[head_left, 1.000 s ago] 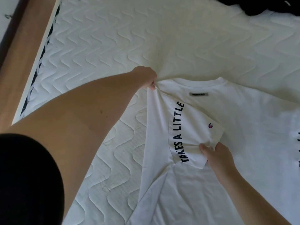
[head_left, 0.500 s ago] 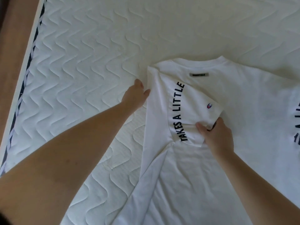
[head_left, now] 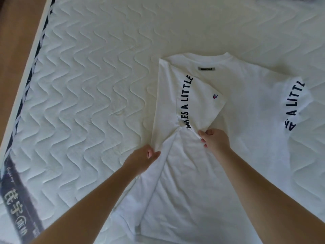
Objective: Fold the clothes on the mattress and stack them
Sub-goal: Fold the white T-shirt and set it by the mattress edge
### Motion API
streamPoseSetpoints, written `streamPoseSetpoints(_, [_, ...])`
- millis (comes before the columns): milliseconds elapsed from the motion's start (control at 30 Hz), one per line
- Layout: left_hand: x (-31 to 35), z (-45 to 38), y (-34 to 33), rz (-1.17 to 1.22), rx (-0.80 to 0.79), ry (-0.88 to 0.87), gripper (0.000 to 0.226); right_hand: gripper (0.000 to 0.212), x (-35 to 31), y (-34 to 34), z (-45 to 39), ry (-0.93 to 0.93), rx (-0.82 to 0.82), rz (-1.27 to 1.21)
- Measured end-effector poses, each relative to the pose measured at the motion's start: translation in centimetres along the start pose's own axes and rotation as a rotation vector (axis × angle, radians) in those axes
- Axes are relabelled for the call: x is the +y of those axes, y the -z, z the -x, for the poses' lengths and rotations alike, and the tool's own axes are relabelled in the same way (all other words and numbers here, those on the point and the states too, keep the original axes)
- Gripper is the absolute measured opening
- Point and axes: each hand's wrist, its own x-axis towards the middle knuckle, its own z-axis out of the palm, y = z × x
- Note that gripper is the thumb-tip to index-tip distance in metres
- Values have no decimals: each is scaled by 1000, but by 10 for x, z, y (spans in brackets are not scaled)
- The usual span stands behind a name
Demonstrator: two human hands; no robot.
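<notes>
The left hand (head_left: pixel 144 157) has slid down from the collar and now pinches the folded side edge of the white shirt (head_left: pixel 246 106) on the mattress (head_left: pixel 88 67). The right hand (head_left: pixel 213 138) still grips the folded-in sleeve (head_left: pixel 200 103); left-side fold nearly set.

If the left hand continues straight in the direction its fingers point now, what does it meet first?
The left hand points up-right along the white T-shirt. It would probably first meet the folded-over sleeve, near the right hand; depth is unclear.
</notes>
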Motion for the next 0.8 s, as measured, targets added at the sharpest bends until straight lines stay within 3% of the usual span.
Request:
streamPoseSetpoints(167, [-44, 63, -35, -159, -112, 82, 74, 20, 15, -6, 25, -14, -36, -13])
streamPoseSetpoints(233, [-55, 85, -41, -204, -118, 112, 70, 22, 19, -13, 42, 14, -44, 37])
streamPoseSetpoints(367, [-59, 123, -48, -133, -23, 54, 22, 21, 30, -40, 84, 57, -206, 89])
streamPoseSetpoints(400, [-55, 130, -50, -97, -4, 45, 19, 22, 32, -50, 94, 61, -249, 79])
streamPoseSetpoints(633, [-3, 163, -87, 19, 44, -101, 27, 23, 45, -82, 137, 45, -309, -80])
streamPoseSetpoints(800, [35, 169, -130, 28, 12, -117, 42, 25, 67, -70, 135, 11, -238, 58])
